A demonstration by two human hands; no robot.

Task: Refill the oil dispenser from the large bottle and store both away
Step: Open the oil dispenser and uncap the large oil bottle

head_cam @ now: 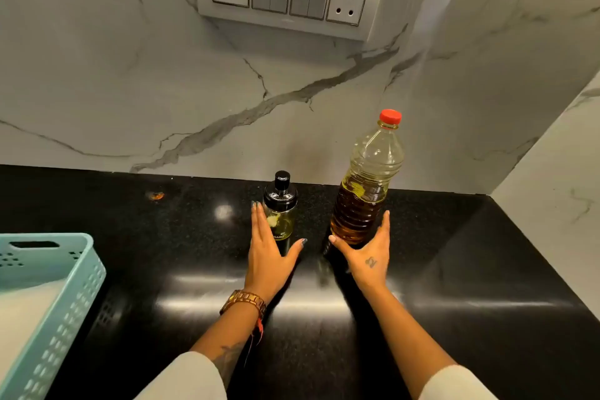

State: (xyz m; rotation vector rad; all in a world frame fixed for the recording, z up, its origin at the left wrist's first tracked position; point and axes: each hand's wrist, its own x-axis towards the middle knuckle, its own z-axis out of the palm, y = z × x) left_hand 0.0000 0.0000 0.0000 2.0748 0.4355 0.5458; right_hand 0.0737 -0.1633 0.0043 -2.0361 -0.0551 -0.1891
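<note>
1. The small oil dispenser [280,209] stood upright on the black counter [454,269], near the marble wall [130,75].
2. The big oil bottle [365,185] with a red cap [390,116] stood just right of the dispenser.
3. The left hand [268,253] was spread wide, fingers straight, beside the dispenser.
4. The right hand [367,256] was wide too, cupping the bottle's bottom with its thumb and fingers.
5. A blue basket [48,302] sat far left of the dispenser.

my left hand [266,256] is resting open against the oil dispenser [280,209], my right hand [367,256] is cupping the large bottle [365,187] on the black desk [454,269].
</note>
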